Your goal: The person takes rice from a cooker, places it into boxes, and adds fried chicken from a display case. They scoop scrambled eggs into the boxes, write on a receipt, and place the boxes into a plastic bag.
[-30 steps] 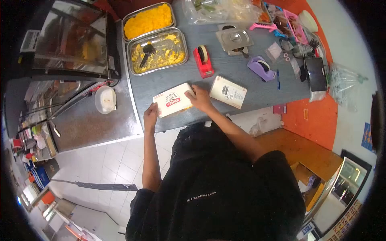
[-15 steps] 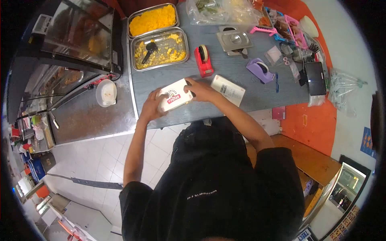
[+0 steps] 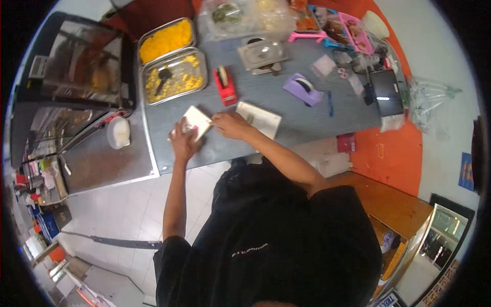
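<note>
A small white box [image 3: 198, 118] with red print stands on the grey table. My left hand [image 3: 184, 140] grips it from the near left side, fingers over its printed face. At its right edge is my right hand [image 3: 230, 125], its fingers pinched together against the box edge; whether they hold anything small is hidden. A second white box [image 3: 263, 118] lies flat just behind and right of my right wrist. The red tape dispenser [image 3: 225, 87] stands beyond both hands, holding a roll of tape.
Two metal trays, one full of yellow food [image 3: 166, 42] and one partly filled [image 3: 179, 82], stand at the back left. A purple tape dispenser [image 3: 303, 89], a metal lid [image 3: 263, 52], a blue pen [image 3: 331, 104] and a dark tablet [image 3: 386, 92] lie rightward. A white bowl [image 3: 118, 132] is left.
The held box has turned, its printed face now mostly under my left hand. My right hand has shifted to the box's right edge. The whole view has swung, moving table items leftward.
</note>
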The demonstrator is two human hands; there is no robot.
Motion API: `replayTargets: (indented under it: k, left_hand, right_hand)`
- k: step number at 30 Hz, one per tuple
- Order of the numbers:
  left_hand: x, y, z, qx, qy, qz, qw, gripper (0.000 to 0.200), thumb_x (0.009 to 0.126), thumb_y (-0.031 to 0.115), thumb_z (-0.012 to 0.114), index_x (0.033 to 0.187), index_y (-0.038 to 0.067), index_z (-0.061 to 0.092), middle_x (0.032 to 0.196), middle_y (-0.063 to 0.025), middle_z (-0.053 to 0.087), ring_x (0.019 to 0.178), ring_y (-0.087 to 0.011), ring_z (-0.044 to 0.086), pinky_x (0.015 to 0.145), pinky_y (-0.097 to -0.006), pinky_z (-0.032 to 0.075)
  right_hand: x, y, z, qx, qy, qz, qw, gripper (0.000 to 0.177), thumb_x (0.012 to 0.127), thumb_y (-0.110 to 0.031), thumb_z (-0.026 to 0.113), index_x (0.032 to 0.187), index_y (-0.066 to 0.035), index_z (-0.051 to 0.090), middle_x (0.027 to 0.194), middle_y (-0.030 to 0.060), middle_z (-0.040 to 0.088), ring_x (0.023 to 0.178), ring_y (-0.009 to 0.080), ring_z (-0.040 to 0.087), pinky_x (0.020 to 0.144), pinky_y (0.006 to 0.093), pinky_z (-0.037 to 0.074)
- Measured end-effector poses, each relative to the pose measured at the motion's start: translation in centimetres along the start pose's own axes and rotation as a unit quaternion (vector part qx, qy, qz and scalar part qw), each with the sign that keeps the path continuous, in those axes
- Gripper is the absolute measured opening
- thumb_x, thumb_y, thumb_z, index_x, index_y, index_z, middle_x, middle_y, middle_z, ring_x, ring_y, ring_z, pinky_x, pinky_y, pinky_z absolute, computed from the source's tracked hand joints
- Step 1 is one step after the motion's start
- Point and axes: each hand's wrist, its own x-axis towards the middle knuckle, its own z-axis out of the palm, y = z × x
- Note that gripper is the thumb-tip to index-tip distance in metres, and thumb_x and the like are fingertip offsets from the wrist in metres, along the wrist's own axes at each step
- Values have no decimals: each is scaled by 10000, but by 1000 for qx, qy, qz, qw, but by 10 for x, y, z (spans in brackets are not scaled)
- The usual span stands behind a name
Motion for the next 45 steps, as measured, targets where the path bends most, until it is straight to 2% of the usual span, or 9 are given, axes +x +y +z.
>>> replayTargets:
  k: [7, 10, 12, 15, 22, 29, 32, 40, 45]
  left_hand:
    - [2, 57, 31, 43, 108, -249, 962, 321, 637, 370, 798, 918, 233, 726, 1373, -134, 458, 1261, -327, 448, 842, -528, 487]
    - [1, 76, 41, 55, 128, -313, 939, 321, 627, 393, 809, 892, 229, 735, 1366, -127, 464, 1278, -339, 439, 888, -525, 479]
    - [1, 79, 47, 45, 136, -320, 936, 324, 626, 395, 810, 893, 226, 736, 1364, -130, 465, 1262, -345, 454, 896, -514, 480]
    - [2, 88, 47, 41, 133, -342, 929, 333, 631, 393, 808, 906, 219, 738, 1361, -136, 466, 1218, -361, 493, 923, -470, 481]
    - [1, 87, 42, 26, 121, -328, 937, 362, 625, 358, 812, 910, 146, 739, 1348, -146, 475, 1203, -351, 507, 939, -454, 475]
    - [-8, 66, 56, -27, 144, -314, 938, 344, 606, 352, 839, 884, 175, 739, 1365, -157, 455, 1192, -347, 515, 933, -442, 478]
    - [-8, 77, 50, 3, 155, -289, 945, 350, 581, 313, 857, 876, 182, 720, 1390, -159, 423, 1194, -378, 502, 949, -446, 464]
    - [-10, 87, 28, -89, 172, -262, 945, 322, 536, 230, 858, 817, 163, 716, 1379, -170, 447, 1147, -361, 546, 912, -433, 490]
    - [-33, 79, 18, -91, 192, -250, 945, 321, 522, 211, 847, 777, 97, 690, 1346, -198, 491, 1140, -356, 555, 902, -429, 489]
  right_hand:
    - [-138, 127, -171, 12, 440, 258, 860, 237, 897, -253, 636, 1016, -53, 677, 928, 108, 677, 853, 242, 635, 767, 340, 482]
    - [-188, 213, -197, -81, 337, 311, 885, 297, 893, -328, 644, 996, -52, 682, 865, 76, 659, 788, 200, 602, 725, 329, 469]
    - [-193, 241, -203, 191, 83, 362, 908, 343, 891, -385, 647, 983, -57, 689, 874, 59, 636, 800, 143, 571, 726, 312, 457]
    - [-178, 216, -242, 232, -61, 415, 878, 291, 911, -342, 637, 979, -62, 682, 945, 46, 633, 856, 108, 566, 774, 279, 463]
    - [-244, 252, -196, 493, 102, 267, 822, 169, 942, -221, 606, 890, -60, 620, 899, 5, 597, 811, 106, 532, 758, 246, 464]
    - [-280, 260, -173, 61, 201, 290, 934, 273, 912, -235, 644, 772, -14, 566, 710, 49, 564, 702, 97, 517, 658, 282, 441]
    - [-261, 221, -178, 137, 100, 375, 912, 217, 905, -228, 647, 842, -21, 635, 770, 52, 620, 725, 106, 542, 661, 292, 449]
    - [-51, 33, -23, 298, -114, 37, 947, 266, 888, -234, 651, 758, -7, 598, 586, 11, 518, 590, 70, 438, 531, 304, 391]
    - [37, -1, 50, 156, -219, 180, 946, 358, 757, -395, 707, 876, -58, 721, 810, 156, 699, 755, 268, 689, 690, 370, 534]
